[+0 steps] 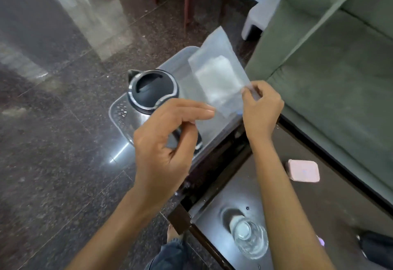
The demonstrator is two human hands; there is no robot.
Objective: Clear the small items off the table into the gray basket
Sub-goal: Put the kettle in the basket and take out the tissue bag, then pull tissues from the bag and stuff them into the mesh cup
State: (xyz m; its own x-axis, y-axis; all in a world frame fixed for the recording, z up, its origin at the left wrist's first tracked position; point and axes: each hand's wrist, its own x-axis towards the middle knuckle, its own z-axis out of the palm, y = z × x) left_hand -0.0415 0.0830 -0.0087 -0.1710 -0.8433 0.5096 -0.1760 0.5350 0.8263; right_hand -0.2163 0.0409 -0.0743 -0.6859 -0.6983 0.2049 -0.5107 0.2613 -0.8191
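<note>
A: Where's the packet?
B: I see the clear packet [219,82] up over the gray basket [119,114], pinched at its corner by my right hand [262,108].
A: Left?
B: Left hand [165,142] at the packet's lower edge, fingers loosely curled; grip unclear. Kettle [153,95] sits in basket. Pink case [303,171] and glass [249,240] on table [319,206].

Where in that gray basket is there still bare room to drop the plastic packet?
The near left of the gray basket is crowded: the kettle fills it. The free patch looks to be the far right part, between the kettle and the sofa, under the plastic packet pinched by the right hand. The left hand hovers over the kettle's handle.
</note>
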